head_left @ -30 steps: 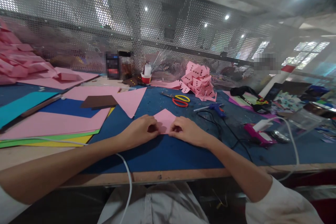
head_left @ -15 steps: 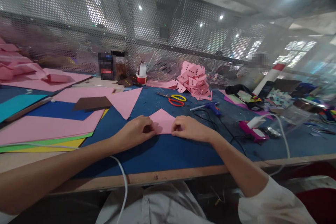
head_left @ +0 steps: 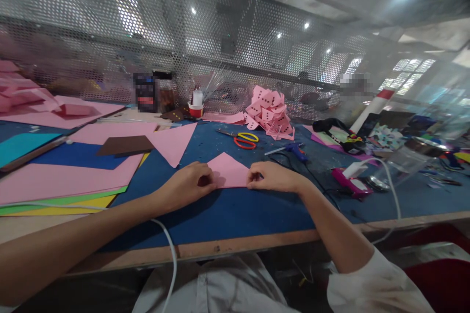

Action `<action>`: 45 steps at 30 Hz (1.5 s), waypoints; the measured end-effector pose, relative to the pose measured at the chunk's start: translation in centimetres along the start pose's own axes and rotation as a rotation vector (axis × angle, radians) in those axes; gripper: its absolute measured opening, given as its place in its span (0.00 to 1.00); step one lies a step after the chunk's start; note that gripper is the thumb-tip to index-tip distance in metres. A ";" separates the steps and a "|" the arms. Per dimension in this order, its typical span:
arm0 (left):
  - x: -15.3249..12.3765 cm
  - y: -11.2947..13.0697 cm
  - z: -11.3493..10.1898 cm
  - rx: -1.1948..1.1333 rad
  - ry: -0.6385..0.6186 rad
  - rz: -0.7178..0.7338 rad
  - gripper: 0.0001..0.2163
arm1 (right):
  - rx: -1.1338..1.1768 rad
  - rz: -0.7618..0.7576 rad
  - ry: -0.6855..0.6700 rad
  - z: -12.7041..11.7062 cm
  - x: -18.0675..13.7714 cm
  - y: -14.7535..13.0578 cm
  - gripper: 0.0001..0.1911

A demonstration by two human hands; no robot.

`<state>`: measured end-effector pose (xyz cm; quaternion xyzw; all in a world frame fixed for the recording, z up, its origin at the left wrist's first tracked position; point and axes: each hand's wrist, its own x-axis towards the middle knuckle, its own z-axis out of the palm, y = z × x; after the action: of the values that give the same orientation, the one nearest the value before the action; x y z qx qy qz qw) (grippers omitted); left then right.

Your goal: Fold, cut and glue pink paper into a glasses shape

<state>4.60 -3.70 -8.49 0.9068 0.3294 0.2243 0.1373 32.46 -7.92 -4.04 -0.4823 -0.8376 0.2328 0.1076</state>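
Observation:
A pink piece of paper [head_left: 228, 172], pointed at the top and straight along its near edge, lies on the blue mat [head_left: 220, 217] in front of me. My left hand [head_left: 193, 178] has its fingers curled and closed on the paper's left corner. At the right corner, the fingertips of my right hand [head_left: 268, 176] are pinched together on the paper. Just beyond it lie scissors [head_left: 245, 140] with yellow and red handles. A blue glue gun [head_left: 296, 150] rests to the right of them.
Pink, green and yellow sheets [head_left: 73, 183] are stacked at left, with a brown piece [head_left: 125, 145] on top. A pile of pink dotted paper pieces [head_left: 270, 111] stands at the back. On the right is a magenta power strip [head_left: 351, 183] with a white cable.
My right hand has slid slightly to the right along the paper's near edge, showing more of the paper. My left hand stays at the left corner. The view has shifted a little.

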 end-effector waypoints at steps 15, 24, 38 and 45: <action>0.0 0.0 -0.1 -0.018 -0.013 -0.015 0.09 | -0.050 0.095 -0.070 -1.3 -0.7 1.2 0.07; 0.1 0.1 -0.1 -0.033 -0.025 -0.030 0.07 | -0.124 0.123 -0.118 -2.3 -1.3 1.9 0.08; -0.1 -0.2 0.0 -0.039 -0.022 -0.031 0.08 | -0.212 0.260 -0.099 -3.6 -2.7 2.7 0.09; 0.0 -0.1 0.0 -0.002 -0.023 -0.035 0.10 | -0.069 -0.004 0.287 -1.6 -1.0 -0.9 0.09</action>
<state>4.53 -3.65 -8.57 0.9033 0.3435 0.2117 0.1459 32.95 -8.66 -2.18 -0.5124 -0.8220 0.1324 0.2101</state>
